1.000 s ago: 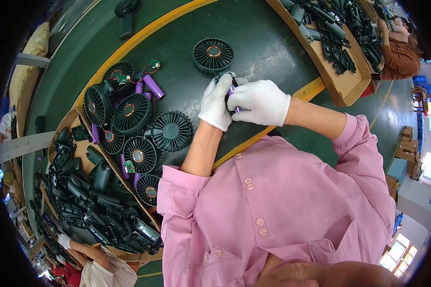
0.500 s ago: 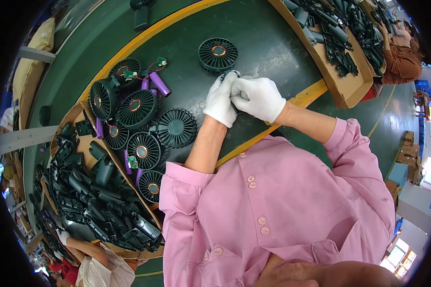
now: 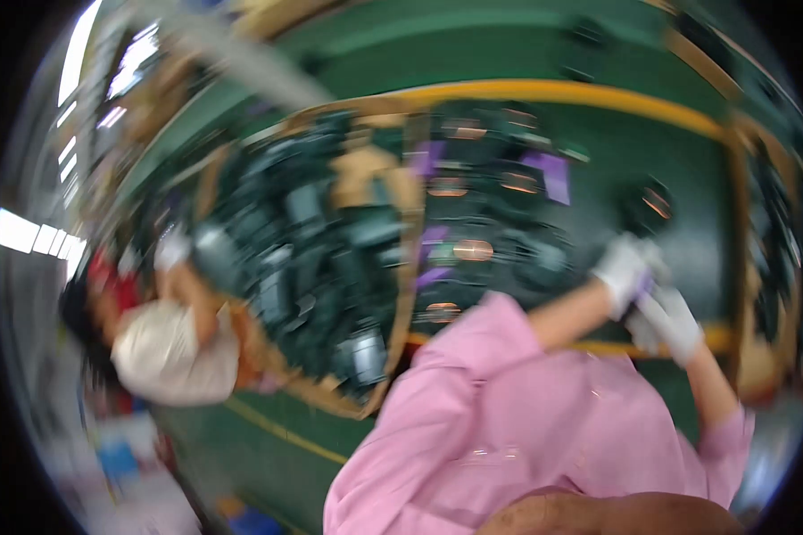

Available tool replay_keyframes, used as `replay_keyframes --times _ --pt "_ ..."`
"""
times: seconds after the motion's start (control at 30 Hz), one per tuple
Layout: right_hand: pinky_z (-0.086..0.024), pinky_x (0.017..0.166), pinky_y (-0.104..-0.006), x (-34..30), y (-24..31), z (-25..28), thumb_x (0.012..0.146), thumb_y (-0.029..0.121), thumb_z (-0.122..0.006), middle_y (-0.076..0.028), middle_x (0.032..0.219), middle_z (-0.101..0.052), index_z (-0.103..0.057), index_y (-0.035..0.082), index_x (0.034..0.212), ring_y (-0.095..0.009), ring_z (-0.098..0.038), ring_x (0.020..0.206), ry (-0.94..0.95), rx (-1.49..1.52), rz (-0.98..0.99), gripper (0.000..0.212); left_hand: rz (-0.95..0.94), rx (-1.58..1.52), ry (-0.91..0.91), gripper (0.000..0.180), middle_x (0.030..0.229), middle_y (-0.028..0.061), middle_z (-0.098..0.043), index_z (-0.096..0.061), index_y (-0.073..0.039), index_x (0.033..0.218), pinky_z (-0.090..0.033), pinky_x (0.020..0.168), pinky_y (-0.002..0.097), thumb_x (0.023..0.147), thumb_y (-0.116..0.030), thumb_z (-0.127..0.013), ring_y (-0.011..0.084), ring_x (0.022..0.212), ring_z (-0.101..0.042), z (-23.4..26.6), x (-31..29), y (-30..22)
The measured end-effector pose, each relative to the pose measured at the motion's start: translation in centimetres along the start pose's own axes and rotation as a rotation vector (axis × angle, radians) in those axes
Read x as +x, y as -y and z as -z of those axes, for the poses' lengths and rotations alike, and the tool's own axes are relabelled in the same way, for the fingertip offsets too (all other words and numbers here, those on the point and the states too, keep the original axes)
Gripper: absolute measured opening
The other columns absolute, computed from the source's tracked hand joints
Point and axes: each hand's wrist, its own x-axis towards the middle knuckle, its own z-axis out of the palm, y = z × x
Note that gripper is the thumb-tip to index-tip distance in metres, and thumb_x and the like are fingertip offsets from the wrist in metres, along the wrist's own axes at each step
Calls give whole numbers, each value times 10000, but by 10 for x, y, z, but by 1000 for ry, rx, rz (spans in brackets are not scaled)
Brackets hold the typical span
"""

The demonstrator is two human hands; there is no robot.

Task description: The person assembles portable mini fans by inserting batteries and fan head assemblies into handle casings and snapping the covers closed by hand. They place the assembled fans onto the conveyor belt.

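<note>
The picture is smeared by motion. My left hand (image 3: pixel 623 269), in a white glove, is closed and meets my right hand (image 3: pixel 674 323), also gloved and closed. Between them shows a bit of purple and something dark; its kind is too blurred to tell. Just beyond my fingers lies a round black fan head (image 3: pixel 649 205) with a copper-coloured ring at its centre. Left of my hands sits a cluster of similar fan heads (image 3: pixel 473 250), with purple cylinders (image 3: pixel 555 176) among them.
A cardboard box (image 3: pixel 409 205) full of dark plastic parts (image 3: pixel 308 259) stands left of the fans. Another box (image 3: pixel 758 357) of parts is at the right. Yellow edging (image 3: pixel 544 87) borders the green table (image 3: pixel 696 254). A co-worker in a light top (image 3: pixel 174 343) is at far left.
My view has swung left, so the scene has shifted right and blurred. The left box and the co-worker show more fully. My hands stay together near the single fan head.
</note>
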Motion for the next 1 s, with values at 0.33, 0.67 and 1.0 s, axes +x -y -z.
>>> replay_keyframes --times 0.33,0.67,1.0 --pt "-379 334 -233 10 -8 -28 875 214 -570 -43 609 -548 -531 25 873 -131 -511 383 -241 -25 -40 193 189 -652 -260 142 718 98 -614 -493 -23 931 -463 591 318 891 -160 -494 164 611 -536 -15 -6 -11" --pt "-365 323 -280 18 -12 -16 905 249 -532 -87 521 -541 -528 -20 797 -184 -481 332 -188 191 -105 291 182 -732 -253 117 686 82 -589 -476 -22 924 -455 597 315 923 -138 -498 163 618 -545 -19 0 -5" --pt "-336 309 -260 22 -31 -18 939 242 -540 -75 645 -586 -436 -11 1241 -129 -473 337 -157 211 -13 408 228 -811 -312 123 664 50 -555 -485 -20 960 -450 581 297 932 -138 -505 143 609 -535 -29 -9 -7"
